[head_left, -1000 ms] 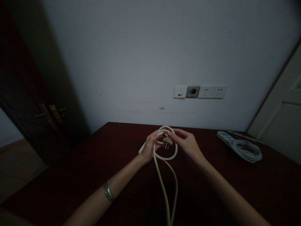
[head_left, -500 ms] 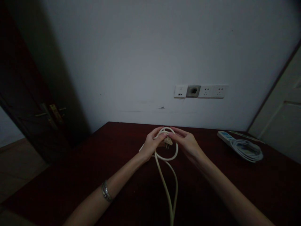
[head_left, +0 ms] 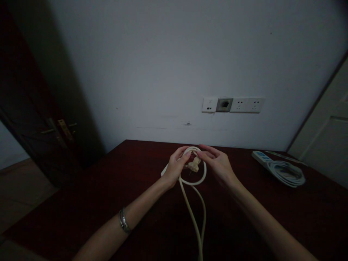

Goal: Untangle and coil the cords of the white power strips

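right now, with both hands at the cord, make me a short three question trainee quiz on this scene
1. True or false: the plug is apart from the wall sockets.
2. What does the left hand grip?
A) a cup
B) the looped cord
C) a pen
3. Fill in: toward the right of the table, a coiled cable lies with a ____.

Key: 1. True. 2. B. 3. Power strip.

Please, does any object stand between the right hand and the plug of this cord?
Yes: in this view, the right side of the cord's loop runs between the right hand and the plug. Nothing else visible stands there.
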`<state>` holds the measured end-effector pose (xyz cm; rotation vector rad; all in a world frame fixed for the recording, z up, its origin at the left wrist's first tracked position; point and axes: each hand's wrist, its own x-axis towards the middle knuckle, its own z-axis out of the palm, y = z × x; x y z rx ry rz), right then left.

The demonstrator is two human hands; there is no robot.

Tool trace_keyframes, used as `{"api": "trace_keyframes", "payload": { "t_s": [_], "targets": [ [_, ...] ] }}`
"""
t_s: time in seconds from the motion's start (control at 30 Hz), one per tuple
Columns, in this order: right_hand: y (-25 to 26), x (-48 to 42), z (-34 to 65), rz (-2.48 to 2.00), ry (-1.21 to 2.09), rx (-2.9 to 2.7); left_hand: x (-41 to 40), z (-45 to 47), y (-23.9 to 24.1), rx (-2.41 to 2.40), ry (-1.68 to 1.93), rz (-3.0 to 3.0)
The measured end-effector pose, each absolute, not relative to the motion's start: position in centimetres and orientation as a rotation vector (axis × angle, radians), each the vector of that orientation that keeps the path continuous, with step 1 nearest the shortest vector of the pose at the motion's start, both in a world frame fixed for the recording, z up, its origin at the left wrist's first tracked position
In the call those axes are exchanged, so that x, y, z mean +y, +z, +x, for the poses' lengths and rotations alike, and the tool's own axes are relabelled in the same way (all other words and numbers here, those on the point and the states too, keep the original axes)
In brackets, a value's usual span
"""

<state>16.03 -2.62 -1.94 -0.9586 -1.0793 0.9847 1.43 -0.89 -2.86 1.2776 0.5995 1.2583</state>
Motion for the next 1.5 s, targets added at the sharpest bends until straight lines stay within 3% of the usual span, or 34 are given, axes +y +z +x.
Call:
{"api": "trace_keyframes", "payload": {
  "t_s": [0.4, 0.6, 0.83, 1.13, 1.33, 1.5],
  "targets": [
    [-3.3, -1.0, 16.7, -1.046, 0.921, -1.244, -0.3, 1.7, -3.1, 0.722, 1.175, 1.019],
    [-1.4, -2.1, 19.0, -1.031, 0.37, -1.829, 0.5, 1.4, -3.0, 0.742, 1.146, 0.903],
    [-0.9, -3.8, 18.6, -1.043, 0.179, -2.231, 0.2, 1.5, -3.0, 0.757, 1.133, 0.871],
    [-0.3, -3.0, 18.9, -0.942, 0.328, -1.877, 1.9, 0.5, -4.3, 0.458, 0.724, 1.021],
    [0.1, -2.7, 19.1, -1.088, 0.584, -1.435, 1.7, 0.6, -5.1, 0.489, 0.686, 1.209],
    [0.1, -2.1, 20.1, -0.962, 0.874, -1.061, 1.2, 0.8, -4.9, 0.576, 0.711, 1.303]
  ]
}}
